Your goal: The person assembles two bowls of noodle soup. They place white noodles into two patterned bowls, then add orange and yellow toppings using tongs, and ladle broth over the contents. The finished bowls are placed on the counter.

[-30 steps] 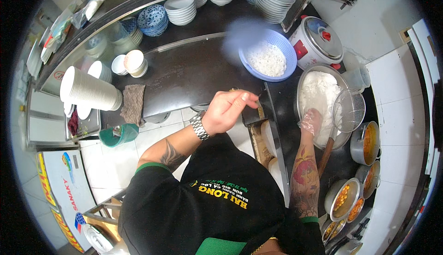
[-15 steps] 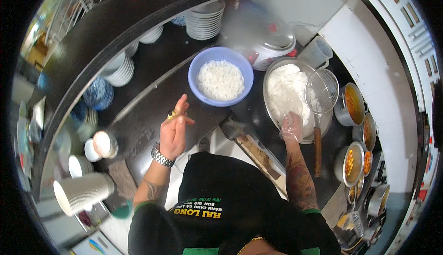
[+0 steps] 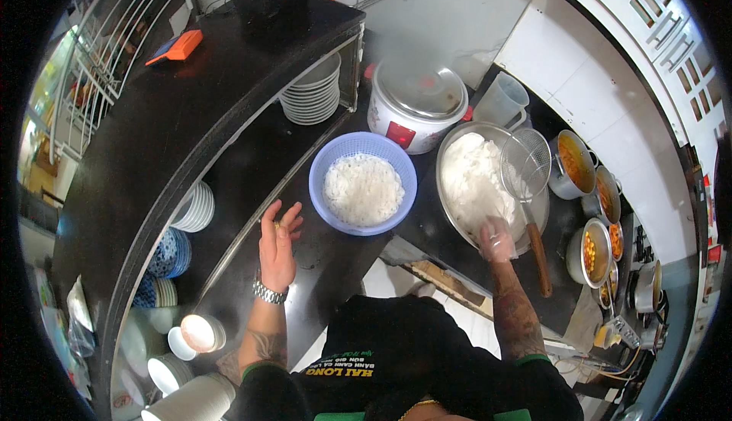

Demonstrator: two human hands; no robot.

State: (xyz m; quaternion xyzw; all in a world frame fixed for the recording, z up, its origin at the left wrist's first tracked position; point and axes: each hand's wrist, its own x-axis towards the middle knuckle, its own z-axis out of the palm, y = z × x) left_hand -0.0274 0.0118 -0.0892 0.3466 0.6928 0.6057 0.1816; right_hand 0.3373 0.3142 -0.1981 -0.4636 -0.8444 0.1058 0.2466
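Note:
My left hand (image 3: pixel 277 252) hovers bare and open over the dark counter, left of a lavender plastic basket (image 3: pixel 314 185), its fingers apart and holding nothing. In the basket lies a mound of white, grainy food (image 3: pixel 362 188), rice or short noodles. My right hand (image 3: pixel 497 241), in a thin clear plastic glove, reaches over the near rim of a wide metal bowl (image 3: pixel 540 219). Its fingertips are at a soft white mass (image 3: pixel 473 169) in that bowl; the glove and blur hide how they are bent. A wire-mesh strainer (image 3: pixel 526 163) with a wooden handle rests across the bowl's right side.
Behind the basket stands a steaming rice cooker (image 3: pixel 419 105), beside a clear plastic jug (image 3: pixel 502 101). Pots of orange food, one a soup pot (image 3: pixel 573 163), line the right. Stacked plates (image 3: pixel 311 97) fill the left shelf; nested paper cups (image 3: pixel 191 402) lie near my left forearm.
The whole view has shifted, showing more of the shelf top and the rice cooker. My left hand's fingers have spread and point up more. My right hand stays at the metal bowl.

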